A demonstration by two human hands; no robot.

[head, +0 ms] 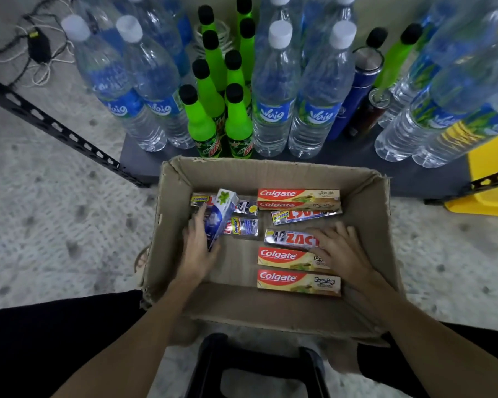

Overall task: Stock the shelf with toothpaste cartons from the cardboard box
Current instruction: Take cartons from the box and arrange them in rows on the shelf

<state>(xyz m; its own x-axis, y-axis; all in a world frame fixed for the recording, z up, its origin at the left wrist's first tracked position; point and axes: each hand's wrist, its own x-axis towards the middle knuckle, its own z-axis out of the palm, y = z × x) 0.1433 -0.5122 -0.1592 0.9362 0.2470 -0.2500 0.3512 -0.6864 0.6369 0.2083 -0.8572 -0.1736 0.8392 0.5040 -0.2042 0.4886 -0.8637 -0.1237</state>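
An open cardboard box [173, 225] sits on the floor in front of a low dark shelf [144, 160]. Inside lie several toothpaste cartons: red-and-gold Colgate cartons [298, 282] and silver Zact cartons [302, 217]. My left hand [197, 248] grips a blue-and-white carton [222, 216], tilted up off the box floor. My right hand [342, 248] lies with spread fingers on a silver Zact carton [288, 239] and the Colgate carton [285, 258] below it.
Clear water bottles [273, 90] and green soda bottles [237, 122] crowd the shelf. A dark blue flask [357, 90] stands right of them. A yellow bin [492, 179] is at the right. A black stool [256, 366] stands near me. Cables and an adapter [38, 47] lie at far left.
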